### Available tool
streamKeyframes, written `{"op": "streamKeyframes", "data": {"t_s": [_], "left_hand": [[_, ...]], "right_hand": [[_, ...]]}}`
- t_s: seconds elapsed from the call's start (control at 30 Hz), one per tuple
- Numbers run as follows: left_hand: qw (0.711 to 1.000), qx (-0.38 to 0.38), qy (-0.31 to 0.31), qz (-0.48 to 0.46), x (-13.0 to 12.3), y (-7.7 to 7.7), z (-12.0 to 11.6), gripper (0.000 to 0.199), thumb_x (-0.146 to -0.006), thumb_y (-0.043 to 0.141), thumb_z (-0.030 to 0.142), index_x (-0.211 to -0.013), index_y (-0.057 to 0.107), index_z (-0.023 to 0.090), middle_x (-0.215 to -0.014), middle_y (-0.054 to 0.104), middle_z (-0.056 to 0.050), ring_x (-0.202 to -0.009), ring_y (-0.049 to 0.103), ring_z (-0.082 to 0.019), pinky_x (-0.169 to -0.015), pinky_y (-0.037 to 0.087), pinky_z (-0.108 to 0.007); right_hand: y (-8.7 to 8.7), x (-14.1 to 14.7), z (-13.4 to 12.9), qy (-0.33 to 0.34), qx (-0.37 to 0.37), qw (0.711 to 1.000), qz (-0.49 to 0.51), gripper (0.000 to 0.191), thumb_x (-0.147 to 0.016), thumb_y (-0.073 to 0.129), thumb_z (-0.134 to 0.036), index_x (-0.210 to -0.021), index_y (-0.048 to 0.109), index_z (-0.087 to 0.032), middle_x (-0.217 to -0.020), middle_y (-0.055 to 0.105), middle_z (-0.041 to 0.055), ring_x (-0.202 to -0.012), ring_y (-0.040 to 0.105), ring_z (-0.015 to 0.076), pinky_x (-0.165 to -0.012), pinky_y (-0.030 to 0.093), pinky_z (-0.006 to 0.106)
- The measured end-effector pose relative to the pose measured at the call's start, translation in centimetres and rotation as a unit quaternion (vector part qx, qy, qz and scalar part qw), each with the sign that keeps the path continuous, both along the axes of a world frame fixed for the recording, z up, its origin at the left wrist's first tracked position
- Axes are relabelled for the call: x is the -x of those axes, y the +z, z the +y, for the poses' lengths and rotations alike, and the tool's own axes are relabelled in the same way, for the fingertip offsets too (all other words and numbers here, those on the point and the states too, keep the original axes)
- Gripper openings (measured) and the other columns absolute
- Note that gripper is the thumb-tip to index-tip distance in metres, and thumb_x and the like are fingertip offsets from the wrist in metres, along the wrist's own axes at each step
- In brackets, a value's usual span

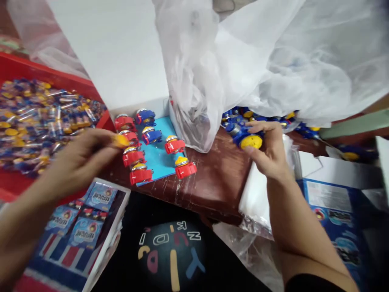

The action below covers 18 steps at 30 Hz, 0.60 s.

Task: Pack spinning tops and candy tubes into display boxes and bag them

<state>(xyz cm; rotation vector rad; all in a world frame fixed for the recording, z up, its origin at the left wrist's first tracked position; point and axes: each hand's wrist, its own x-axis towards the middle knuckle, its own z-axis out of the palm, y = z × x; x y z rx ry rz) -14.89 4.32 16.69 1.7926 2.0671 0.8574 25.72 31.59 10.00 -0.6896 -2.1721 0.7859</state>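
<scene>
Black shirt [146,259] with chunky coloured letters is right up close, bottom middle of the frame. Over on the left there's a red bin [39,67] loaded with little blue, yellow and clear pieces [33,121], pretty blurry. The left hand [80,162] reaches across in front of it, fingertips pinched on a small yellow piece [120,140], right by the column of red toys; can't tell if it's actually touching one. Lower left, below that hand, are some blue printed packs [86,231].

Left of centre sits an open box [117,52], tall white panel standing up at the back and a bright blue base [162,160]. Four red toys [140,174] run down its left side, two blue toys [151,136] sit just beside them toward the back, and two more red toys [184,168] are at the right edge. All of it's on a scuffed brown table [212,174].

Crumpled clear plastic bags [200,81] fill the top middle and upper right, with a heap of blue toys [273,119] partly under them. The right hand [269,150] is curled around a blue-and-yellow toy [251,141], yellow round part showing. Below it is some white plastic wrap [257,198], then a blue printed box [331,219] at lower right.
</scene>
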Motion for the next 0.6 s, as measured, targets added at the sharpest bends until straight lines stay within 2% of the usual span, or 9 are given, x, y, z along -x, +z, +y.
{"op": "streamKeyframes", "data": {"t_s": [0.03, 0.1, 0.17, 0.27, 0.37, 0.43, 0.5, 0.57, 0.6], "left_hand": [[0.997, 0.000, -0.071, -0.038, -3.0, 0.3, 0.7, 0.024, -0.104, 0.062, 0.033, -0.127, 0.065, 0.026, -0.109, 0.074, -0.002, -0.091, 0.069, -0.018, -0.077, 0.055, -0.029], [0.984, 0.026, -0.149, -0.094, -7.1, 0.3, 1.9, 0.026, -0.107, 0.056, 0.030, -0.132, 0.062, 0.023, -0.113, 0.073, -0.004, -0.094, 0.070, -0.016, -0.080, 0.056, -0.025], [0.976, 0.026, -0.183, -0.118, -8.8, -0.1, 2.4, 0.027, -0.108, 0.055, 0.030, -0.133, 0.062, 0.021, -0.112, 0.074, -0.004, -0.094, 0.071, -0.015, -0.081, 0.056, -0.024], [0.978, 0.006, -0.178, -0.106, -8.8, -0.4, 2.0, 0.024, -0.107, 0.059, 0.031, -0.128, 0.064, 0.020, -0.105, 0.074, -0.004, -0.088, 0.071, -0.015, -0.077, 0.056, -0.023], [0.986, -0.040, -0.157, -0.035, -8.6, -1.2, 1.2, 0.024, -0.107, 0.058, 0.031, -0.126, 0.063, 0.018, -0.104, 0.073, -0.006, -0.088, 0.070, -0.016, -0.077, 0.057, -0.025], [0.982, -0.107, -0.142, 0.066, -8.5, -2.0, 0.9, 0.026, -0.108, 0.056, 0.031, -0.129, 0.062, 0.018, -0.105, 0.073, -0.009, -0.090, 0.071, -0.020, -0.079, 0.059, -0.030], [0.962, -0.174, -0.127, 0.170, -8.3, -2.9, 0.9, 0.029, -0.106, 0.058, 0.031, -0.133, 0.062, 0.018, -0.103, 0.074, -0.010, -0.089, 0.071, -0.022, -0.079, 0.060, -0.034], [0.949, -0.201, -0.116, 0.213, -7.8, -3.4, 0.9, 0.029, -0.106, 0.061, 0.031, -0.133, 0.063, 0.019, -0.101, 0.075, -0.010, -0.089, 0.071, -0.024, -0.080, 0.059, -0.036], [0.955, -0.190, -0.114, 0.199, -7.4, -3.4, 0.9, 0.029, -0.106, 0.061, 0.032, -0.132, 0.064, 0.019, -0.102, 0.075, -0.010, -0.089, 0.071, -0.023, -0.080, 0.059, -0.035]], "right_hand": [[1.3, 2.0, -1.5, 0.085, -0.030, 0.996, 0.020, 0.037, -0.084, 0.068, -0.042, -0.116, 0.054, -0.030, -0.121, 0.062, 0.0097, -0.111, 0.064, 0.0280, -0.093, 0.054, 0.046], [3.6, 6.1, -4.3, 0.234, -0.067, 0.969, 0.040, 0.036, -0.084, 0.072, -0.036, -0.116, 0.056, -0.029, -0.117, 0.063, 0.0083, -0.107, 0.065, 0.0252, -0.091, 0.055, 0.043], [4.8, 9.2, -6.2, 0.307, -0.082, 0.948, 0.024, 0.038, -0.086, 0.073, -0.038, -0.118, 0.056, -0.028, -0.114, 0.065, 0.0070, -0.103, 0.065, 0.0230, -0.086, 0.058, 0.040], [5.2, 11.3, -7.5, 0.310, -0.115, 0.944, -0.001, 0.038, -0.087, 0.073, -0.042, -0.119, 0.059, -0.026, -0.116, 0.066, 0.0090, -0.103, 0.066, 0.0236, -0.083, 0.059, 0.039], [5.1, 11.8, -8.1, 0.288, -0.132, 0.948, 0.006, 0.032, -0.085, 0.073, -0.037, -0.112, 0.061, -0.025, -0.110, 0.066, 0.0092, -0.099, 0.066, 0.0238, -0.078, 0.058, 0.039], [5.3, 12.2, -8.8, 0.270, -0.079, 0.960, -0.013, 0.025, -0.086, 0.071, -0.034, -0.106, 0.061, -0.025, -0.103, 0.067, 0.0070, -0.096, 0.066, 0.0232, -0.080, 0.058, 0.039], [5.8, 12.7, -9.3, 0.250, 0.015, 0.966, -0.056, 0.021, -0.091, 0.068, -0.036, -0.107, 0.060, -0.024, -0.101, 0.068, 0.0054, -0.094, 0.067, 0.0220, -0.084, 0.059, 0.040], [6.2, 12.9, -9.3, 0.254, 0.084, 0.959, -0.087, 0.034, -0.096, 0.070, -0.044, -0.120, 0.059, -0.022, -0.111, 0.070, 0.0072, -0.100, 0.069, 0.0225, -0.090, 0.060, 0.040], [6.4, 12.8, -9.1, 0.270, 0.085, 0.955, -0.089, 0.052, -0.094, 0.074, -0.053, -0.132, 0.056, -0.022, -0.122, 0.069, 0.0103, -0.109, 0.070, 0.0255, -0.094, 0.061, 0.043]]}}
